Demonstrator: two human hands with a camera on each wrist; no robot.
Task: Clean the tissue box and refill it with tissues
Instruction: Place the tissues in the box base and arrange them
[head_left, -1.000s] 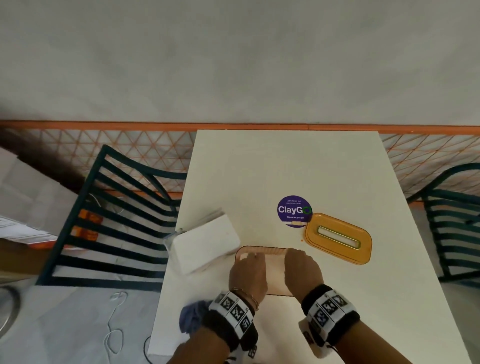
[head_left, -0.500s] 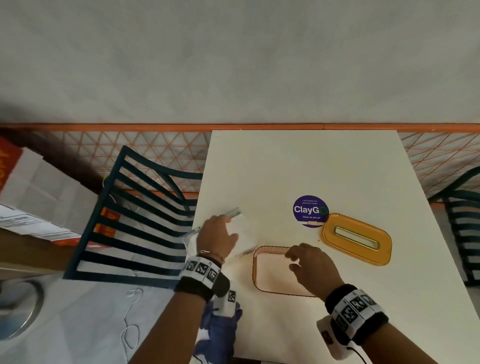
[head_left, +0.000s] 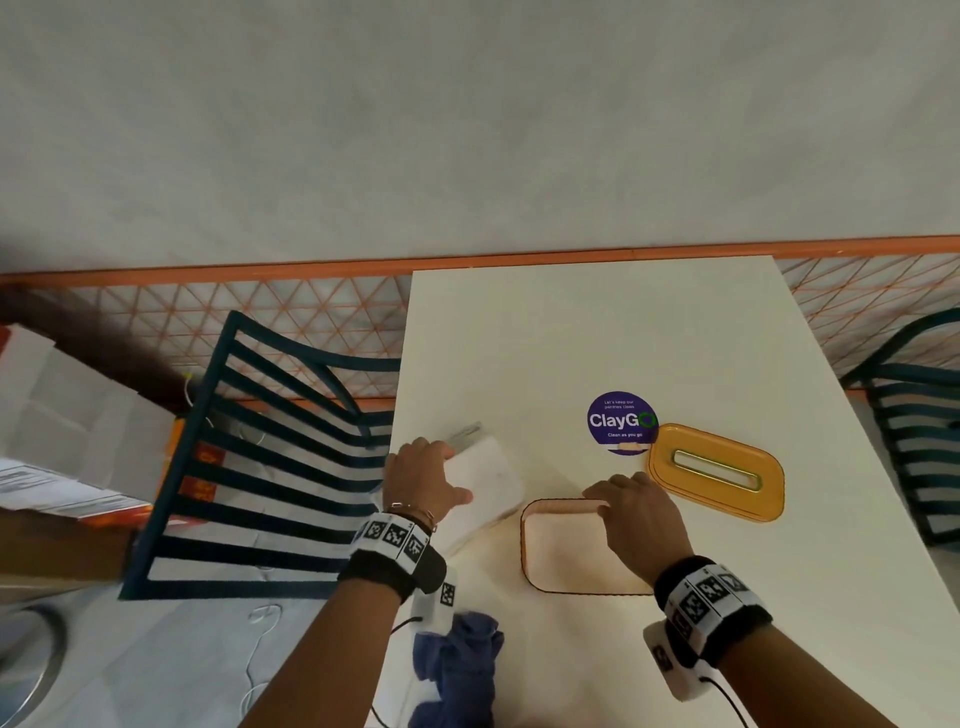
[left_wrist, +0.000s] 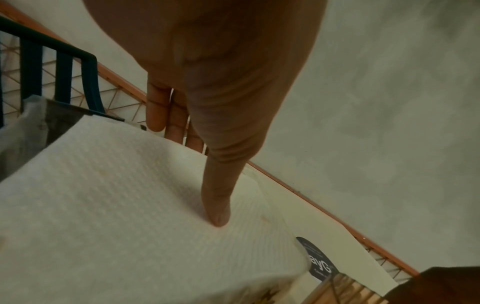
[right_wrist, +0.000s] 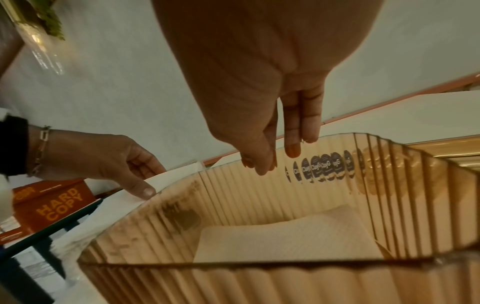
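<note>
The open, ribbed translucent orange tissue box stands near the table's front edge, with a few white tissues lying flat on its bottom. Left of it lies a thick white tissue stack. My left hand grips the stack, thumb pressed on top and fingers down over its far edge. My right hand hangs at the box's far rim with straight fingers and holds nothing. The orange slotted lid lies to the right.
A purple ClayGo sticker sits on the white table. A blue cloth hangs off the front left edge. Dark slatted chairs stand left and right. An orange Hard Copy box is beyond the left chair.
Both hands were in the tissue box. My left hand has swung left and taken hold of the tissue stack. My right hand rose to the box's far rim.
</note>
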